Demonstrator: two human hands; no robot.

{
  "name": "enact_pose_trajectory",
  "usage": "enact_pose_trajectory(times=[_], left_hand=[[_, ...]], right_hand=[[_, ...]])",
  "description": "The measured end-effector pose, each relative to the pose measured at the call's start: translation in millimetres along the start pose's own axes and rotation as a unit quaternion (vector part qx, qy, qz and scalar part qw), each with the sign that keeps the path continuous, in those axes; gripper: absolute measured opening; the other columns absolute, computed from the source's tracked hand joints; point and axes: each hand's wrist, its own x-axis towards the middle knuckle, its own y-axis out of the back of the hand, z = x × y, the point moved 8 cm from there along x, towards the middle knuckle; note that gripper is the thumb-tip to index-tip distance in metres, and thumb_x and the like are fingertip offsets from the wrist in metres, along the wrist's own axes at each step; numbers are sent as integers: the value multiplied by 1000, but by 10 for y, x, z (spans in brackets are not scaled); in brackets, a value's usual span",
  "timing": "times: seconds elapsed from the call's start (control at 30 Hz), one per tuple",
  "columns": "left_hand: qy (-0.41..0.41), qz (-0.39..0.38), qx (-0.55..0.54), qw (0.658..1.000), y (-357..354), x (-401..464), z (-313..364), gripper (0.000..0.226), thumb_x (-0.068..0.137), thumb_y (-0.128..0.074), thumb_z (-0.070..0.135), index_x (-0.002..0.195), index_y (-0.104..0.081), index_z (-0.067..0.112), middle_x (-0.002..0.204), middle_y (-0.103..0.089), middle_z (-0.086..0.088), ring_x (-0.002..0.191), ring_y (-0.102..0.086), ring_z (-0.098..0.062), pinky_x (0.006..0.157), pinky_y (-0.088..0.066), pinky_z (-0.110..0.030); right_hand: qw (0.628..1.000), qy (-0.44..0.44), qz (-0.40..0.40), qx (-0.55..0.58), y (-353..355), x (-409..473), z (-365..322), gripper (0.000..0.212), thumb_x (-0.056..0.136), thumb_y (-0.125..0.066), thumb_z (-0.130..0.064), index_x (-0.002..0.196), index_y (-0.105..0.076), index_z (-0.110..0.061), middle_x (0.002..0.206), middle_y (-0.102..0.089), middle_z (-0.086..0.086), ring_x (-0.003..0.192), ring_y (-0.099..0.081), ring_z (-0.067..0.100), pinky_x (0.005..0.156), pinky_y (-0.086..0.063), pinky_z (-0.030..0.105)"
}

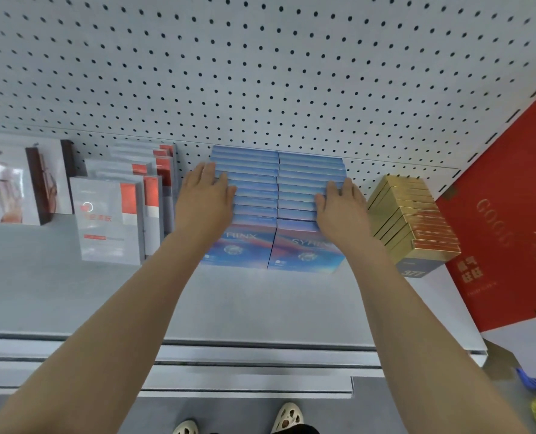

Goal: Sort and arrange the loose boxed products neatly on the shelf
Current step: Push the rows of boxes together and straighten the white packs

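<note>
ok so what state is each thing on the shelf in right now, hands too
left hand: open, flat on the left row's tops
right hand: open, flat on the right row's tops
blue cardboard boxes: upright, two touching rows
gold foil boxes: upright, one row, untouched
white boxes with red panels: upright, staggered rows
large red box: leaning at right

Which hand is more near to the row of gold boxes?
The right hand. It rests on the right side of the blue boxes, just left of the gold boxes. The left hand lies on their far side, much farther away.
</note>
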Motion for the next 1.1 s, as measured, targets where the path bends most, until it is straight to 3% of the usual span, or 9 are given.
enact_pose_trajectory(times=[0.1,0.23,0.37,0.53,0.67,0.73,0.87,1.0,1.1], left_hand=[[-90,63,-1,994,108,-201,303,59,98,-30,47,126,-61,5,138,-53,-19,130,-47,-35,113,-29,-51],[-154,-19,58,986,-118,-393,467,79,88,-35,67,140,-48,8,145,-48,-12,136,-41,-31,113,-30,-51],[-155,-23,89,984,-186,-436,472,86,77,-73,49,145,-40,7,149,-42,-14,139,-38,-32,113,-31,-51],[-160,14,81,984,-128,-452,473,84,74,-78,45,142,-45,8,146,-46,-14,137,-39,-34,113,-31,-52],[-164,90,39,982,50,-581,313,69,83,-66,49,137,-51,9,143,-50,-12,137,-40,-32,115,-28,-50],[-143,131,-5,981,161,-670,38,62,90,-56,48,137,-51,8,144,-49,-12,138,-39,-31,115,-29,-50],[-85,175,-19,981,385,-800,-938,62,87,-69,30,139,-47,3,145,-45,-18,139,-36,-36,113,-31,-52],[-12,70,27,997,477,-733,-2000,87,77,-79,25,147,-32,5,154,-29,-19,145,-21,-37,118,-23,-50],[-11,4,24,1000,462,-585,-2440,103,74,-81,28,152,-17,8,158,-18,-16,147,-14,-35,118,-23,-47]], right_hand=[[995,54,86,14,195,-198,-169,63,102,-15,-44,144,-44,-8,155,-33,18,146,-24,34,117,-18,46],[992,109,66,2,78,-341,-366,80,93,-8,-57,142,-48,-10,154,-39,14,143,-34,32,116,-24,49],[993,109,42,-34,-23,-366,-398,84,91,1,-57,148,-40,-12,157,-35,10,146,-27,28,118,-18,48],[991,117,52,-22,5,-338,-385,69,100,-15,-52,145,-43,-9,154,-39,12,144,-30,30,117,-20,47],[976,133,163,60,270,-391,-555,51,98,-37,-34,128,-59,1,126,-62,21,120,-57,39,102,-43,49],[958,158,222,92,397,-470,-825,38,94,-54,-19,126,-60,1,119,-66,21,111,-61,39,93,-50,48],[930,227,266,110,457,-625,-1703,42,85,-65,-6,126,-60,-2,120,-65,16,108,-59,37,90,-50,42],[950,240,192,52,104,-602,-2744,52,75,-69,-1,126,-59,-9,122,-62,7,108,-55,30,79,-51,36],[969,219,117,7,-230,-539,-3254,67,78,-76,-22,138,-48,-16,133,-53,7,117,-51,29,90,-51,42]])
